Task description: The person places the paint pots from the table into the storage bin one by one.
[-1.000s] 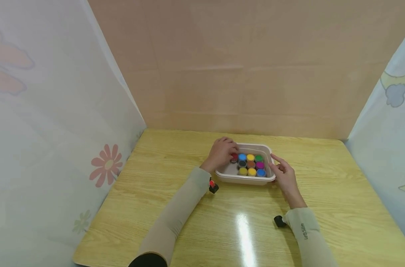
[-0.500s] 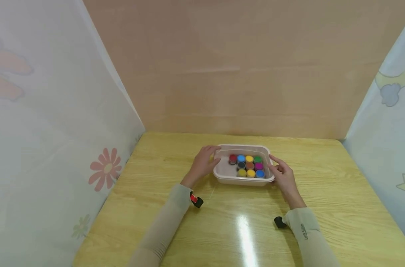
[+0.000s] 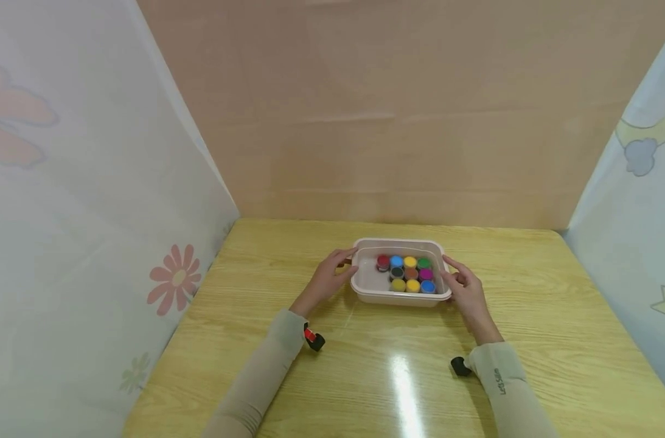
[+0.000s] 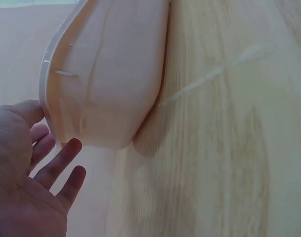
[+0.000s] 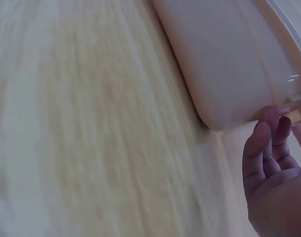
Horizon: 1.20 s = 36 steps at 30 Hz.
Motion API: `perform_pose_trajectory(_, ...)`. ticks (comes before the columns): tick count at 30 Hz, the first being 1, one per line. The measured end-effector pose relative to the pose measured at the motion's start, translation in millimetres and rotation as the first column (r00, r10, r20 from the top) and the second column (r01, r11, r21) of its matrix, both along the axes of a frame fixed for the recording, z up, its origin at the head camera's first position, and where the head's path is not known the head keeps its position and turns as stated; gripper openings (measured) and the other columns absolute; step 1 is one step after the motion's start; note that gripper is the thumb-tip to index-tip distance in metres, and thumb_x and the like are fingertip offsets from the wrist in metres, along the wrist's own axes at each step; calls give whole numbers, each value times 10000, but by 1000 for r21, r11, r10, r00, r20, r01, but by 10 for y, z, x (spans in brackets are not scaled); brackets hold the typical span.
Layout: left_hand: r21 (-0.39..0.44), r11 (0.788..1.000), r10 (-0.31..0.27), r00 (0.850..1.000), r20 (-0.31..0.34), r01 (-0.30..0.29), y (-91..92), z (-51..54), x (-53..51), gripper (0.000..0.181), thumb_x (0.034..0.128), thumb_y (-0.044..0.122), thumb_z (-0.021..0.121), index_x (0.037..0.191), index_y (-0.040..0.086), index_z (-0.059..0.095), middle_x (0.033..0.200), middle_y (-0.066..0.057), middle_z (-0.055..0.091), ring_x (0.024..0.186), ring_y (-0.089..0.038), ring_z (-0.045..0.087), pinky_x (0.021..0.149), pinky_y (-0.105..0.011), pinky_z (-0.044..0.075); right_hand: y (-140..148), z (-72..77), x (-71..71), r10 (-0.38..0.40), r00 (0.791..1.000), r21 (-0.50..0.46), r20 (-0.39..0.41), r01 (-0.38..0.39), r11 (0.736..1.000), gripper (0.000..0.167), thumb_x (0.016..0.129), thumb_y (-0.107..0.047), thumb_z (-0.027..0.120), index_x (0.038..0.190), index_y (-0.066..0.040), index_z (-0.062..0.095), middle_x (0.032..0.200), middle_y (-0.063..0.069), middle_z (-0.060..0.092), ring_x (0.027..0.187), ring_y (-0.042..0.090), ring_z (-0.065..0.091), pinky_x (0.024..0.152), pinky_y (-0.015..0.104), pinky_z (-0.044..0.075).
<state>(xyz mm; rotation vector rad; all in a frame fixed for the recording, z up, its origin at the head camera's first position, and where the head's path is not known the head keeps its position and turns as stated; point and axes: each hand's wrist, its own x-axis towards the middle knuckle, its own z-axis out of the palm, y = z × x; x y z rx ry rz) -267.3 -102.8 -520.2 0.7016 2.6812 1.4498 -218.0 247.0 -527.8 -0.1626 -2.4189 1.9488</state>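
Note:
A pale pink plastic container [image 3: 373, 281] stands on the wooden table in the head view. Inside are several small round jars [image 3: 412, 274] with lids in red, blue, yellow, green, black, brown, purple and olive. They are grouped toward the right, and the red-lidded jar [image 3: 383, 262] sits at the left of the back row. My left hand [image 3: 327, 275] holds the container's left end by its rim; its lower fingers [image 4: 61, 165] are spread below the rim. At the other end my right hand [image 3: 466, 297] grips the rim, fingers [image 5: 259, 148] curled beneath it.
The wooden table [image 3: 288, 243] extends around the container, with a glossy light reflection in front. A tan backdrop [image 3: 398, 121] rises behind. Printed white sheets [image 3: 91, 182] border both sides. Each wrist carries a small black camera [image 3: 460, 366].
My left hand has left the red-lidded jar inside the container, moved left, and taken hold of the left rim. My right hand has stayed at the right end.

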Motion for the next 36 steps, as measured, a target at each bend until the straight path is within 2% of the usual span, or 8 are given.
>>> perform_pose_trajectory(5, 4, 1000, -18, 1000, -2, 18, 10, 16, -19, 534, 1051, 236, 630, 1552, 125, 482, 1434, -191, 567, 1264, -298, 622, 1111, -467, 491, 12, -30, -13, -5, 1000, -2, -12, 5, 1000, 609, 1044, -386, 616, 1574, -142, 445, 818, -43, 541, 636, 81, 530, 567, 252, 540)
perform_pose_trajectory(21, -32, 999, 3, 1000, -7, -4, 27, 19, -52, 527, 1050, 280, 629, 1545, 155, 498, 1411, -158, 586, 1262, -287, 610, 1120, -504, 474, 26, -63, -65, -7, 1000, 9, -28, 8, 1000, 597, 1045, -398, 610, 1568, -153, 459, 813, -36, 541, 605, 86, 531, 538, 263, 539)
perform_pose_trajectory(26, -109, 994, 24, 999, -31, -27, 38, 13, -51, 530, 1044, 334, 633, 1542, 204, 506, 1445, -98, 587, 1320, -289, 566, 1122, -520, 468, 78, 19, -16, 30, 999, 89, -29, -27, 996, 584, 1064, -389, 575, 1579, -148, 440, 886, 31, 545, 608, 84, 551, 545, 285, 555)
perform_pose_trajectory(29, -186, 982, 29, 996, -85, -45, -16, 34, -90, 559, 1049, 404, 604, 1568, 259, 460, 1538, -37, 530, 1419, -283, 483, 1173, -545, 403, 161, 141, -8, 78, 993, 171, -87, -62, 983, 564, 1087, -357, 536, 1581, -109, 426, 978, 154, 584, 641, 103, 605, 551, 315, 576)
perform_pose_trajectory(31, -252, 966, 20, 989, -148, -58, -115, 93, -150, 587, 1059, 440, 567, 1598, 274, 403, 1608, -16, 460, 1483, -285, 413, 1212, -568, 337, 264, 262, -30, 117, 984, 275, -131, -77, 958, 569, 1095, -351, 515, 1597, -111, 395, 1087, 232, 603, 710, 173, 661, 570, 347, 599)
perform_pose_trajectory(33, -323, 942, 14, 975, -223, -87, -275, 194, -228, 611, 1072, 453, 525, 1624, 262, 346, 1653, -25, 398, 1525, -300, 353, 1240, -579, 280, 401, 426, -63, 152, 975, 421, -165, -70, 904, 591, 1098, -358, 505, 1622, -135, 347, 1219, 289, 590, 841, 277, 690, 619, 415, 609)
perform_pose_trajectory(35, -396, 906, 16, 948, -317, -147, -493, 339, -317, 631, 1074, 453, 506, 1635, 229, 322, 1678, -48, 354, 1552, -316, 303, 1264, -582, 220, 560, 610, -104, 180, 966, 578, -188, -40, 815, 635, 1095, -374, 506, 1650, -171, 273, 1352, 300, 537, 994, 397, 667, 708, 514, 599)
perform_pose_trajectory(36, -432, 882, 17, 929, -369, -188, -620, 422, -361, 639, 1072, 451, 502, 1636, 211, 319, 1684, -60, 341, 1560, -323, 283, 1273, -583, 190, 639, 709, -122, 186, 962, 641, -200, -16, 767, 654, 1092, -373, 514, 1658, -183, 248, 1410, 308, 499, 1063, 461, 630, 757, 580, 574)
